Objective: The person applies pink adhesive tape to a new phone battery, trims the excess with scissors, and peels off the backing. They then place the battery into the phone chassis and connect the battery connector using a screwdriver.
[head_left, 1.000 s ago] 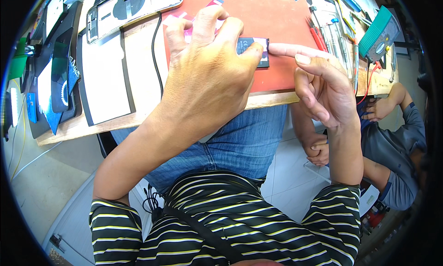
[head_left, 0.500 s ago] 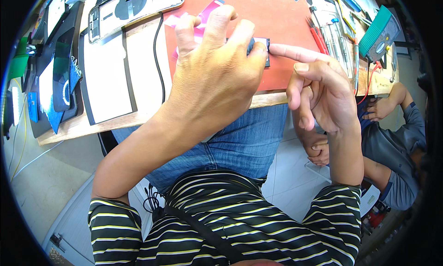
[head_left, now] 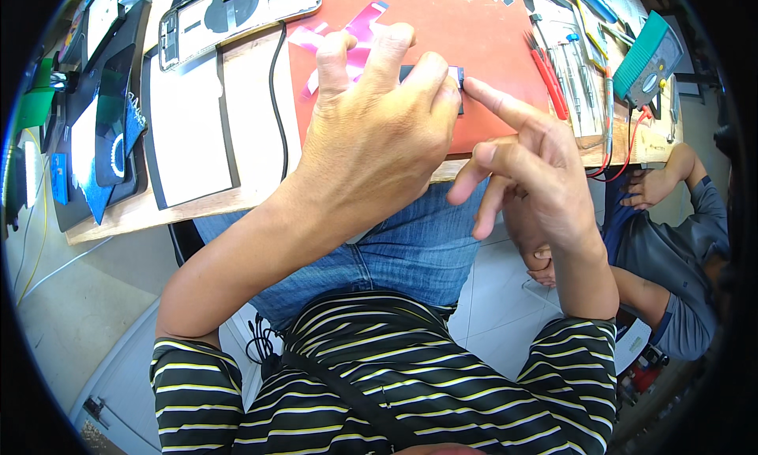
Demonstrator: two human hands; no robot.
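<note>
My left hand covers most of a small dark flat part on the red work mat and holds it by its edge with the fingertips. My right hand has its index finger stretched out, the tip touching the right end of that part; the other fingers are curled loosely. Pink strips of tape lie on the mat just beyond my left fingers.
An opened tablet chassis lies at the back left, with a black cable and dark screen panels beside it. Red-handled tools, screwdrivers and a green meter sit at the right. Another person sits low on the right.
My left hand has shifted slightly up the mat, with its fingers spreading over the dark part. My right index finger stays on the part's right end.
</note>
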